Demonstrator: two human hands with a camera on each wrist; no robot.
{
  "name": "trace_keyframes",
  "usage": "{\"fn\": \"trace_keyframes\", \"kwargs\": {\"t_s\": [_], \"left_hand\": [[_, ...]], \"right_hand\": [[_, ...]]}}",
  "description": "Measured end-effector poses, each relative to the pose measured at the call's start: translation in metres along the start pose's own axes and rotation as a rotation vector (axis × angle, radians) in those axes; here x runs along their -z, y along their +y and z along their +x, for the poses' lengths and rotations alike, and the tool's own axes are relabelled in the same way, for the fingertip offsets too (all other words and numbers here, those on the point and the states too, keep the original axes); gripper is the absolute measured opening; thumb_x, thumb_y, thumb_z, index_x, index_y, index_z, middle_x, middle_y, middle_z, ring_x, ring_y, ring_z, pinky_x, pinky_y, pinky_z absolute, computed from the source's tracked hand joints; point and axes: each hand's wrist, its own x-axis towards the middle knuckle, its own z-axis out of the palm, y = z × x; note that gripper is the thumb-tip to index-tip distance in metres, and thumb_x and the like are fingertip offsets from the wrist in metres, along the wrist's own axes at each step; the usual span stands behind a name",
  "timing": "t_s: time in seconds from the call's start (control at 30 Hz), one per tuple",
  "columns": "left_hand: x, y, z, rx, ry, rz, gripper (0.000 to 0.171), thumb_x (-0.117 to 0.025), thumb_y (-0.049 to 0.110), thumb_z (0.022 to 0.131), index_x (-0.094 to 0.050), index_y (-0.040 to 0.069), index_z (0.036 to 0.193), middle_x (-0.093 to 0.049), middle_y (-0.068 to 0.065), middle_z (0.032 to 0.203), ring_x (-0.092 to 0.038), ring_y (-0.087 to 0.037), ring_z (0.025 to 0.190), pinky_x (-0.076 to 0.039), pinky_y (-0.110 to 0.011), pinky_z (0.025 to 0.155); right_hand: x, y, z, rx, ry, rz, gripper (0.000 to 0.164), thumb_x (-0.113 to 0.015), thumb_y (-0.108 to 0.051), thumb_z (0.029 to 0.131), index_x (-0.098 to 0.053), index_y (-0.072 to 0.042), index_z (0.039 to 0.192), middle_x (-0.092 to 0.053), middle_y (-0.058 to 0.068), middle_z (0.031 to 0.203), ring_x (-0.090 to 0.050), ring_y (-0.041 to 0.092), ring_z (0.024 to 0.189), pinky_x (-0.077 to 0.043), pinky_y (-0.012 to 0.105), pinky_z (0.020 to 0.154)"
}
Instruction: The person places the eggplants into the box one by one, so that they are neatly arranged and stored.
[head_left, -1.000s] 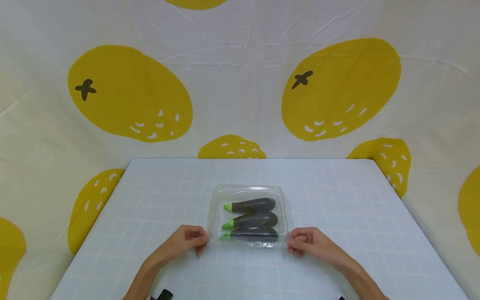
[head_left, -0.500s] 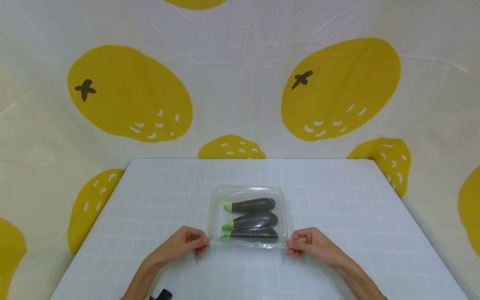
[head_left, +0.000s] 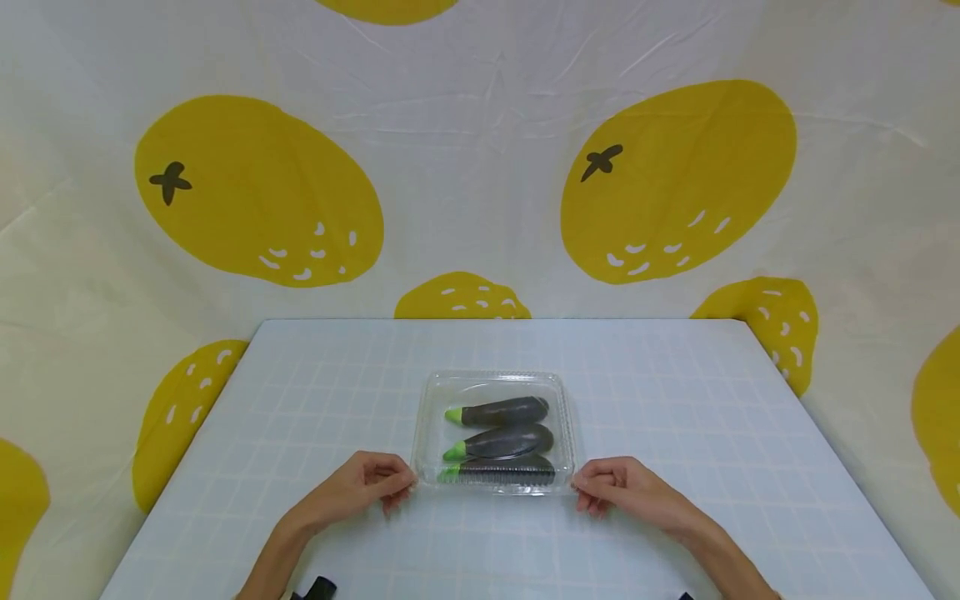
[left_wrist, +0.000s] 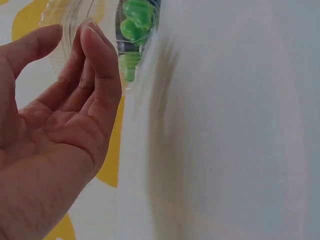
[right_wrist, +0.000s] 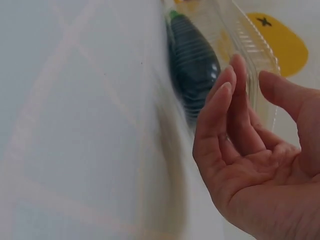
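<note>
A clear plastic clamshell box with a ribbed edge lies near the middle of the table. Inside it are three dark eggplants with green stem ends: the far eggplant, the middle eggplant and the near eggplant, seen through the ribbed front wall. My left hand pinches the box's near left corner between thumb and fingers. At the near right corner, my right hand does the same. Both wrist views show the clear rim between thumb and fingertips.
The table has a pale blue cloth with a white grid. Behind it and along both sides hangs a white curtain printed with large yellow fruit. A black device shows by the left wrist.
The head view has shifted very slightly. Both hands stay at the box's near corners, and the box and eggplants keep their places.
</note>
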Motion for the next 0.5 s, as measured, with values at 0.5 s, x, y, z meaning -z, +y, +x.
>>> {"fn": "trace_keyframes", "kwargs": {"t_s": [0.5], "left_hand": [[0.02, 0.005, -0.003, -0.016, 0.187, 0.118, 0.027, -0.065, 0.023, 0.104, -0.07, -0.004, 0.103, -0.066, -0.022, 0.087, -0.064, -0.02, 0.069, -0.057, -0.032, 0.063]], "right_hand": [[0.023, -0.005, 0.0, -0.013, 0.164, -0.121, 0.031, -0.063, -0.021, 0.104, -0.065, 0.01, 0.107, -0.068, 0.017, 0.087, -0.066, 0.02, 0.077, -0.058, 0.031, 0.072]]}}
